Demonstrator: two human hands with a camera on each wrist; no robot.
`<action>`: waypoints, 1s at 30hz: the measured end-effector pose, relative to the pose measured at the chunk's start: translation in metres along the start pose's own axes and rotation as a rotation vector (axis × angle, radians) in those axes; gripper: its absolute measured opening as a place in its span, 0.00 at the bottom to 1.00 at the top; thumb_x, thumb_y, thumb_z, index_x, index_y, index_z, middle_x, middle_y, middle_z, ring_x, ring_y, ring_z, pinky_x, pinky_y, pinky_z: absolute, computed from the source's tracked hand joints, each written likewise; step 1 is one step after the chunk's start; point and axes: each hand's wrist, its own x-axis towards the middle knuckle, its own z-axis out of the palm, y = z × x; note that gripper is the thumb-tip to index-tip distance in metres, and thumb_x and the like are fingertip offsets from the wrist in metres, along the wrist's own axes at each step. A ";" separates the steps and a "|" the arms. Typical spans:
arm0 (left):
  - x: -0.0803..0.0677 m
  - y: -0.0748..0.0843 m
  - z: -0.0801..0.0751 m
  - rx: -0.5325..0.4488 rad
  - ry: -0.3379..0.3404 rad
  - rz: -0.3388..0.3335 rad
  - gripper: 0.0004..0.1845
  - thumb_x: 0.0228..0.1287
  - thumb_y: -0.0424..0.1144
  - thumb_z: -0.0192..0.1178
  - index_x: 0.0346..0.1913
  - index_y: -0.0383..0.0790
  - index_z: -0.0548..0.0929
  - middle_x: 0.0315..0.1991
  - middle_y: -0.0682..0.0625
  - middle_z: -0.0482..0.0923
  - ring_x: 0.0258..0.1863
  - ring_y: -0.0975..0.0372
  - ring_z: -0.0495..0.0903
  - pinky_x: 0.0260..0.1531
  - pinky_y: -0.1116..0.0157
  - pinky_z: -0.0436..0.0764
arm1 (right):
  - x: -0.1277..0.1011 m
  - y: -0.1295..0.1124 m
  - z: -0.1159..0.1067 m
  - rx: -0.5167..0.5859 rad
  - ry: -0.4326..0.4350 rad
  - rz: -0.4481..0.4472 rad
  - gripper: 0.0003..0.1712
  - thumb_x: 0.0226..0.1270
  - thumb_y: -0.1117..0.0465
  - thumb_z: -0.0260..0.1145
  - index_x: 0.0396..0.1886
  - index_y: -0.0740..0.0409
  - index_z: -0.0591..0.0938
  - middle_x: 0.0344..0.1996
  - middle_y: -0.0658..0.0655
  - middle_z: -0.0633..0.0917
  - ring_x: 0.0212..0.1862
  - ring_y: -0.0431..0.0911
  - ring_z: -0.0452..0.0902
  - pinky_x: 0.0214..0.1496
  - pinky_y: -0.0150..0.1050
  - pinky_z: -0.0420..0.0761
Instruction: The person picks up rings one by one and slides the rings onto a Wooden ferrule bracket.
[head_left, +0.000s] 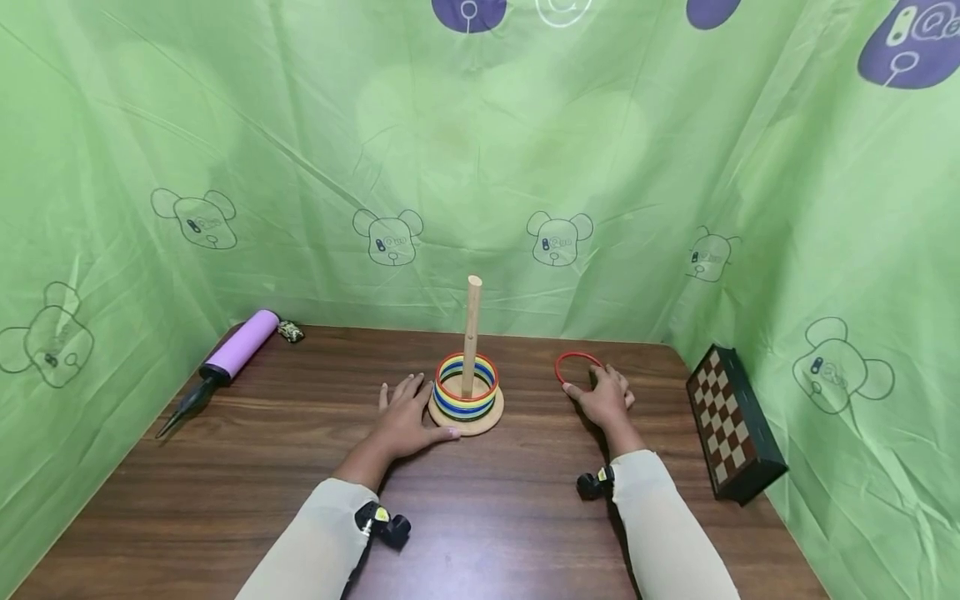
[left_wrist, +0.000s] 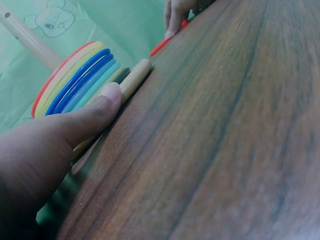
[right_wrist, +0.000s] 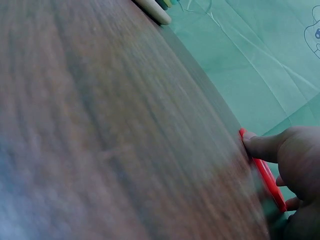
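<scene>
A round wooden base (head_left: pixel 487 425) with an upright wooden peg (head_left: pixel 472 333) stands at mid-table. Around the peg lies a stack of coloured rings (left_wrist: pixel 82 82), red on top, then yellow, blue and darker ones below. My left hand (head_left: pixel 405 423) rests beside the base, its fingers spread on the table and its thumb (left_wrist: pixel 107 100) touching the base's edge. To the right, my right hand (head_left: pixel 606 398) holds a single red ring (head_left: pixel 576 355) at its near side, between thumb and fingers. That red ring (right_wrist: pixel 267 177) lies flat on or close to the tabletop; which one I cannot tell.
A purple hand pump (head_left: pixel 243 342) with a black nozzle lies at the back left, next to a small patterned object (head_left: pixel 291 332). At the right edge a checkered board box (head_left: pixel 726 421) stands on its side. A green printed cloth (head_left: pixel 480 167) encloses the wooden table (head_left: pixel 480 533).
</scene>
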 end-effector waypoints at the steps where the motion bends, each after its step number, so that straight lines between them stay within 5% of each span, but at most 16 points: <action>1: 0.000 0.000 0.000 0.002 0.001 0.000 0.65 0.55 0.81 0.70 0.86 0.40 0.65 0.87 0.35 0.57 0.89 0.41 0.51 0.83 0.26 0.39 | 0.000 0.000 0.000 -0.003 -0.001 0.001 0.48 0.76 0.42 0.74 0.84 0.63 0.68 0.87 0.75 0.53 0.87 0.73 0.40 0.81 0.76 0.41; 24: 0.000 0.000 -0.002 -0.001 0.000 0.002 0.65 0.55 0.81 0.69 0.86 0.41 0.65 0.87 0.36 0.58 0.89 0.40 0.52 0.83 0.26 0.40 | -0.003 -0.004 -0.001 0.130 0.058 -0.039 0.48 0.73 0.43 0.77 0.83 0.59 0.70 0.86 0.70 0.60 0.87 0.69 0.43 0.83 0.75 0.41; 30: 0.000 0.000 -0.003 0.002 -0.007 0.002 0.65 0.55 0.81 0.69 0.86 0.40 0.65 0.87 0.35 0.58 0.89 0.40 0.52 0.83 0.25 0.41 | 0.000 -0.004 0.004 0.169 0.068 -0.112 0.47 0.71 0.45 0.79 0.82 0.59 0.72 0.86 0.67 0.61 0.87 0.66 0.45 0.81 0.74 0.46</action>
